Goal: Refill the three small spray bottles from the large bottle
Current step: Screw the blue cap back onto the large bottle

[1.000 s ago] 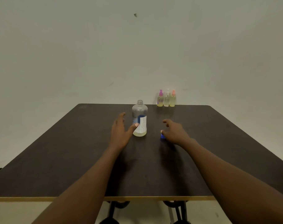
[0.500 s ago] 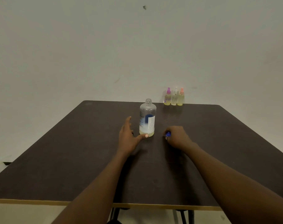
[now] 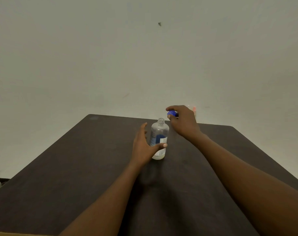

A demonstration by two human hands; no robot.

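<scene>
A dark bench (image 3: pixel 73 167) stands against a pale wall (image 3: pixel 93 57) that bears one small dark mark (image 3: pixel 159 24). The large bottle (image 3: pixel 159 140) stands upright and uncapped, midway between the left and right edges and nearer the far edge, with a little pale liquid at its bottom. The left hand (image 3: pixel 143 147) has its thumb across the label, fingers straight along the bottle's left side. The right hand (image 3: pixel 183 121), raised over the far edge, pinches a blue cap (image 3: pixel 172 113). Behind it a blurred orange-topped spray bottle (image 3: pixel 194 110) shows.
</scene>
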